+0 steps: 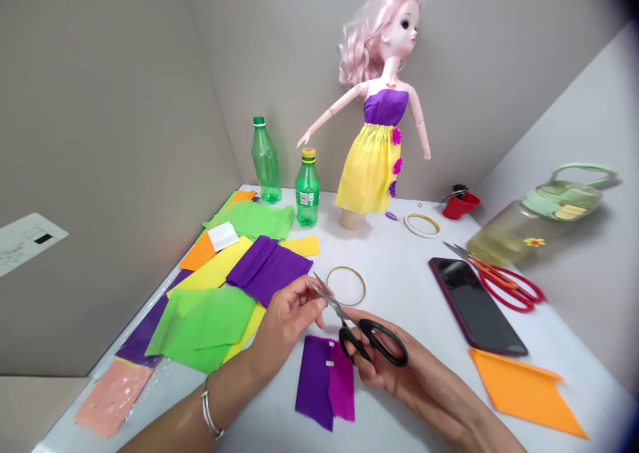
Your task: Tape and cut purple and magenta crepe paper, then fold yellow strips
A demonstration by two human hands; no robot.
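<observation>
1. Right hand [402,378]: fingers curled closed around the black-handled scissors [365,324], above the white table [404,290], blades slightly parted.
2. Left hand [292,306]: fingers nearly together beside the blade tips; I can't tell whether they pinch anything.
3. The scissors look light, stiff; best gripped by the loops.
4. Red bucket [460,207] contains something black.

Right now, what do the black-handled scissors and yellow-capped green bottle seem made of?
The black-handled scissors have metal blades, given their grey sheen; the smooth, evenly black handles look plastic. The yellow-capped green bottle is probably glossy plastic, being translucent with highlights.
</observation>
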